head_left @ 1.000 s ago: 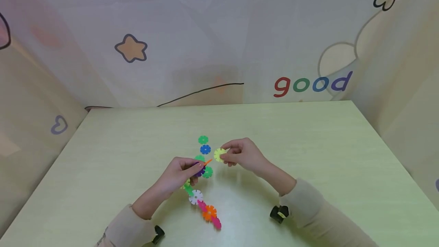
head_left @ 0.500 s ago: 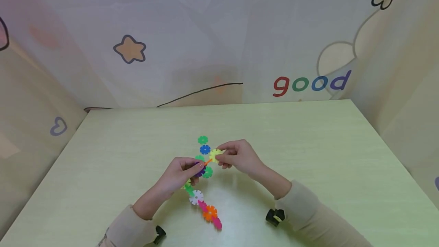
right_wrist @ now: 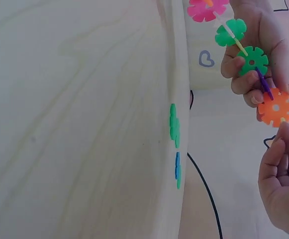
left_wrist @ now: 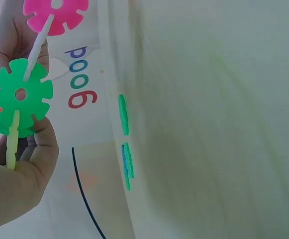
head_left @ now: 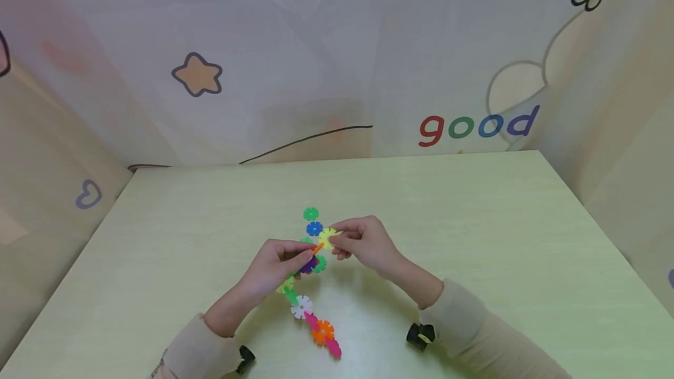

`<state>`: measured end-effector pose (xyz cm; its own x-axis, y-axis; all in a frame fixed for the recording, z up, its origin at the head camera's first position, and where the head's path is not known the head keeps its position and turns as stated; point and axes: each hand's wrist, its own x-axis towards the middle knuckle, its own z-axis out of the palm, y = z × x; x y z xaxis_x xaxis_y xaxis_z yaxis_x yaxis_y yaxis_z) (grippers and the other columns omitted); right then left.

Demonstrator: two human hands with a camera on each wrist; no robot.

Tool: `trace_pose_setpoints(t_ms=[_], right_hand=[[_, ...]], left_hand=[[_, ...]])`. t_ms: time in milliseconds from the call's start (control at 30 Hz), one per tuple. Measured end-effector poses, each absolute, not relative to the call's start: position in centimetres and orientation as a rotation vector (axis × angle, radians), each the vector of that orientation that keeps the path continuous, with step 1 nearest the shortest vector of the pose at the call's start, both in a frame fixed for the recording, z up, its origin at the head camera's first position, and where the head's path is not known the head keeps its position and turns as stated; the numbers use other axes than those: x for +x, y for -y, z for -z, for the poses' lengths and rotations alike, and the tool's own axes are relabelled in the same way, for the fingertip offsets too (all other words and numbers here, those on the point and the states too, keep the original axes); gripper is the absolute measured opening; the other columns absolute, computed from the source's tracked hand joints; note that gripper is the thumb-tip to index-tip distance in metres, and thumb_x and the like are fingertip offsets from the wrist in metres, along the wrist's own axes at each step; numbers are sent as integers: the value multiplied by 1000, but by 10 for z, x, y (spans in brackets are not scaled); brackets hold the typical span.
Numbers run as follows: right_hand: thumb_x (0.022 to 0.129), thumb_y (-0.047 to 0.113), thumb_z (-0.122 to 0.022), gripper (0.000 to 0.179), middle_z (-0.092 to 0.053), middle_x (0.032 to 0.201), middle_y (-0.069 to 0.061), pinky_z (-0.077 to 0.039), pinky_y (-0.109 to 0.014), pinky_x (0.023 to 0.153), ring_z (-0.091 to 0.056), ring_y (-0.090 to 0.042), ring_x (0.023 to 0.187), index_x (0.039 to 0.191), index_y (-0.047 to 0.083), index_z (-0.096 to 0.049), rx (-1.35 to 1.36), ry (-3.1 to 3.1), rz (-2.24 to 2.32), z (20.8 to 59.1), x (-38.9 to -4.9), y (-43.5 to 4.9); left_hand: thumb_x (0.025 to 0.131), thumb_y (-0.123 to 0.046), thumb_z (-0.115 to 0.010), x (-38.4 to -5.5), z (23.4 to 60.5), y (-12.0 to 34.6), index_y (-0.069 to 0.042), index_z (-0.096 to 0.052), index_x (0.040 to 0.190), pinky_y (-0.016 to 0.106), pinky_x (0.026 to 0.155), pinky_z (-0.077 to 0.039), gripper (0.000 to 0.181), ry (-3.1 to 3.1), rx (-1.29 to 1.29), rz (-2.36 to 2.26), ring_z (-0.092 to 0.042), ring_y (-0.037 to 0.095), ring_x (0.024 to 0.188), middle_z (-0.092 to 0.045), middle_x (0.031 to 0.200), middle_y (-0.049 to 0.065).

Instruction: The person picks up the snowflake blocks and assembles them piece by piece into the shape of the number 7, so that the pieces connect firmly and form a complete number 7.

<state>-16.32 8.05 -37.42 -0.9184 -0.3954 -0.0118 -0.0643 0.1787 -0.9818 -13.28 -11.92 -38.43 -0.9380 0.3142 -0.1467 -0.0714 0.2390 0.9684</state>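
Note:
My left hand (head_left: 271,271) pinches a chain of slotted plastic snowflake discs near its upper end. That end has a purple disc (head_left: 309,265) and an orange disc (right_wrist: 275,107) joined to it. Below the hand trail a green disc (left_wrist: 21,92), a white disc (head_left: 302,307), a pink disc (left_wrist: 56,12), another orange disc (head_left: 323,333) and a last pink disc (head_left: 334,348). My right hand (head_left: 365,244) pinches a yellow disc (head_left: 326,238) between thumb and fingers. Its edge meets the rim of the upper orange disc; how deep it sits is hidden.
Loose discs lie on the table (head_left: 447,209) behind the hands: a green disc (head_left: 311,214), a blue disc (head_left: 314,228) and other green ones, partly covered by the left hand and chain. A printed curtain (head_left: 316,45) stands along the table's back edge.
My right hand has moved left, bringing the yellow disc from apart to touching the orange disc. The left hand stays nearly still, while the chain's hanging end has dropped slightly.

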Motion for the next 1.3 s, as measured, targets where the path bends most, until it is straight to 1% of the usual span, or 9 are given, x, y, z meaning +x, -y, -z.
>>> trace_pose_setpoints(t_ms=[200,367,500,667,833,867,933,1100,1300], right_hand=[[84,1,-62,21,-66,75,-15,-55,-30,63,-64,-18,61,103,-7,-64,-461,-2234,1785,373,-162,-82],[84,1,-62,21,-66,76,-15,-55,-30,63,-64,-31,67,103,-8,-64,-508,-2231,1811,376,-160,-84],[84,0,-62,21,-67,76,-15,-54,-30,62,-63,-36,68,103,-8,-64,-534,-2254,1832,377,-159,-83],[83,-1,-63,19,-67,75,-14,-54,-28,61,-63,-31,65,101,-7,-66,-524,-2287,1850,381,-158,-82],[83,3,-64,21,-67,75,-13,-54,-26,62,-62,-18,61,103,-5,-66,-560,-2319,1833,381,-156,-82],[84,4,-64,21,-67,76,-12,-54,-26,62,-62,-18,61,103,-4,-66,-572,-2324,1825,381,-157,-82],[84,5,-63,23,-67,77,-12,-54,-26,63,-63,-18,62,105,-4,-65,-598,-2329,1804,381,-158,-84],[85,6,-62,26,-67,81,-13,-54,-29,64,-63,-21,66,110,-3,-63,-674,-2339,1741,381,-162,-88],[86,6,-62,29,-66,78,-15,-52,-28,63,-62,-22,67,114,-1,-60,-731,-2353,1697,382,-164,-89]], left_hand=[[88,-19,-60,-134,383,117,7,-59,113,21,64,-50,36,-2197,258,-1710,-57,28,74,-65,93,19],[88,-15,-60,-137,383,117,8,-59,113,22,68,-50,34,-2183,275,-1707,-58,30,78,-65,94,20],[87,-12,-61,-138,384,116,9,-58,114,22,70,-51,34,-2182,279,-1706,-60,28,80,-64,96,21],[87,-12,-61,-139,385,115,8,-59,112,22,70,-51,33,-2192,276,-1703,-60,19,77,-64,97,22],[87,-13,-61,-138,384,113,7,-60,112,25,73,-52,32,-2207,271,-1706,-62,26,81,-64,99,21],[87,-13,-61,-139,384,112,7,-60,112,25,73,-52,32,-2203,265,-1712,-62,27,82,-64,99,21],[87,-13,-61,-138,383,112,7,-60,112,26,74,-52,32,-2194,251,-1725,-62,26,82,-64,99,21],[88,-16,-61,-138,384,111,7,-59,113,26,75,-52,35,-2190,227,-1734,-62,18,80,-64,100,21],[87,-16,-61,-137,385,112,7,-59,113,27,78,-51,35,-2203,179,-1732,-62,20,85,-63,104,19]])
